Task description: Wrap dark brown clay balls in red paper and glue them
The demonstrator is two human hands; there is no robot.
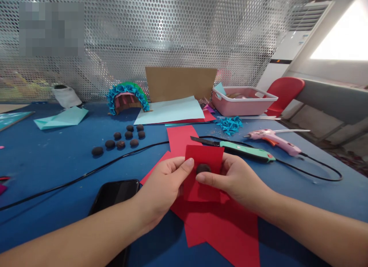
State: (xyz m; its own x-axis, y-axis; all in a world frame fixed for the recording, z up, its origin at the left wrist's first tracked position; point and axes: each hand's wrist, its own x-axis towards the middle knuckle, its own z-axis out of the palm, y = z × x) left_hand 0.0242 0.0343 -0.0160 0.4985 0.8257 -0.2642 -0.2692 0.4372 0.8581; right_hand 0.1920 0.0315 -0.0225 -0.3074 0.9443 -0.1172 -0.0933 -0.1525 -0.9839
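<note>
Both hands hold one small red paper square (pixel 204 171) just above the blue table (pixel 51 159). My left hand (pixel 163 186) pinches its left edge between thumb and fingers. Closed on the right side is my right hand (pixel 234 181), its thumb pressing a small dark brown ball (pixel 203 168) against the middle of the paper. Larger red paper sheets (pixel 224 228) lie under the hands. Several more brown balls (pixel 123 136) sit on the table to the far left.
Green-handled scissors (pixel 244 150) and a pink glue gun (pixel 271 138) with black cable lie behind my right hand. A black phone (pixel 115 194) lies by my left wrist. Farther back are a pink basket (pixel 244 102), pale blue paper (pixel 172 110), cardboard (pixel 179 81), and a blue-green paper arch (pixel 128 96).
</note>
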